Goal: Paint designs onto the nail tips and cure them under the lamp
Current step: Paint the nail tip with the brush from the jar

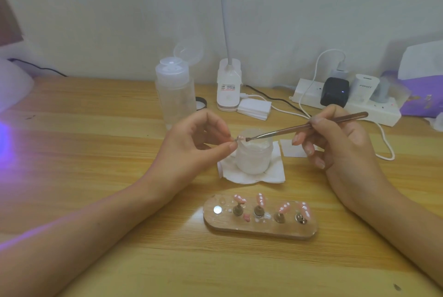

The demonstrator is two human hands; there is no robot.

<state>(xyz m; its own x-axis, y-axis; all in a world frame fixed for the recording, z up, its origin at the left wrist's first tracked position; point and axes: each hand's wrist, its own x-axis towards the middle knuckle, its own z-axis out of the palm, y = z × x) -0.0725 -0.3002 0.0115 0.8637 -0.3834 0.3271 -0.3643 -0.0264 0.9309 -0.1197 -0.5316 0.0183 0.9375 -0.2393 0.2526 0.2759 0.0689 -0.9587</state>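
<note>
My left hand [195, 145] pinches a small pink nail tip [240, 138] on its stand pin, held above a frosted jar [254, 157]. My right hand [335, 143] grips a thin metallic brush [302, 126], its tip touching the nail tip. Near the front lies an oval wooden holder [260, 227] carrying several pink nail tips with white dots [260, 199] on small stands. The curing lamp [12, 85] sits at the far left edge, casting purple light on the table.
The jar stands on a white wipe [251, 177]. Behind are a clear pump bottle [175, 95] with its lid flipped up, a white clip lamp base [229, 88], a stack of pads [254, 108], a power strip [347, 100] with chargers and cables, and a purple box [424, 95].
</note>
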